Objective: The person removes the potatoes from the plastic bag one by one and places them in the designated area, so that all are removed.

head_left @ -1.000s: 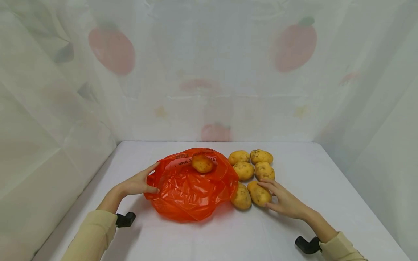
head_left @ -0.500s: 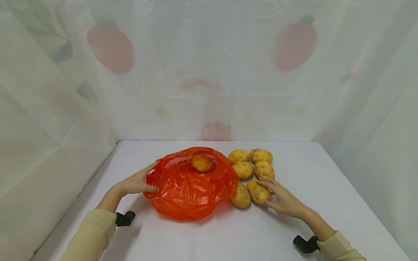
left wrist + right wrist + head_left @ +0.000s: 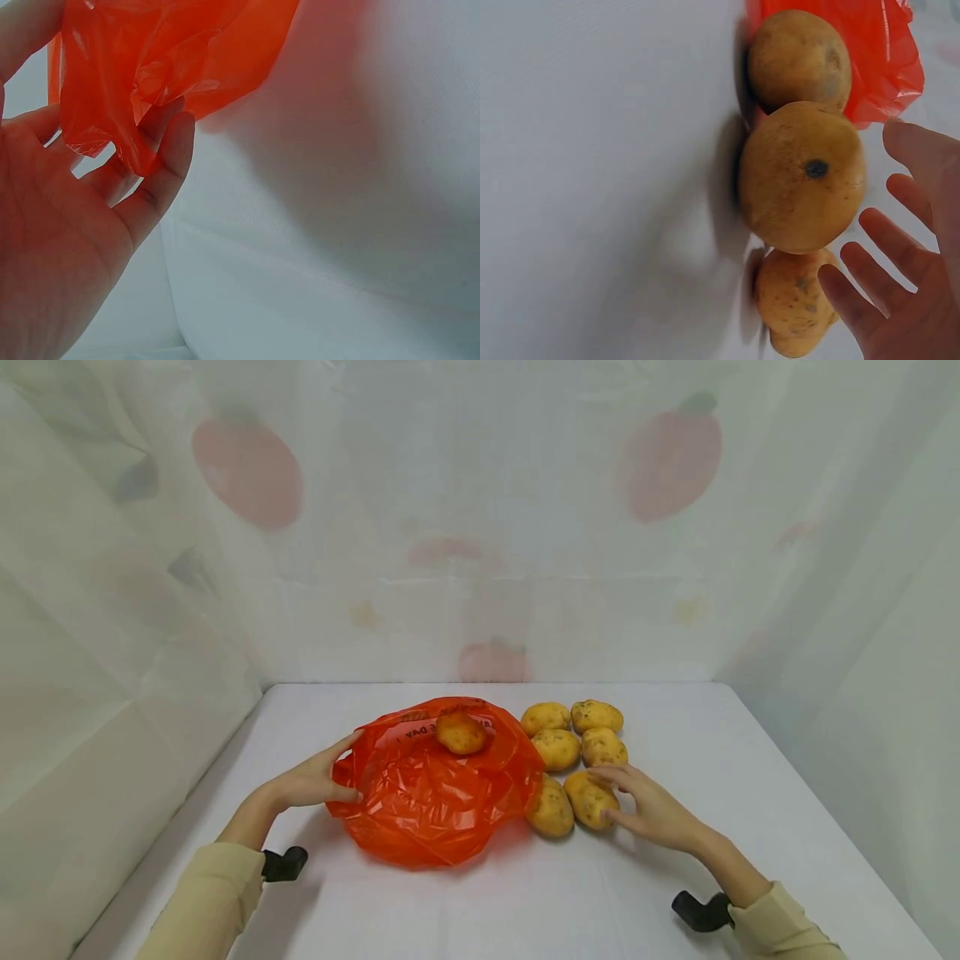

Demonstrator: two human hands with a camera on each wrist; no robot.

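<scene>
A red plastic bag with its mouth spread lies on the white table, and one potato sits inside against its far wall. My left hand holds the bag's left rim, fingers bent around the thin film. To the right of the bag, several potatoes stand in two columns. My right hand is at the nearest right-column potato, thumb and fingers spread around its right side. In the right wrist view, that potato has a dark spot, and the fingers appear apart from it.
Beside the bag's right edge lies another front potato, partly covered by the film. Farther back are more potatoes. White fabric walls with faded fruit prints enclose the table. A black camera mount sits at each wrist.
Very little differs. My right thumb and fingers have moved slightly up beside the near potato. The head view has shifted a little; my left hand keeps its hold on the bag.
</scene>
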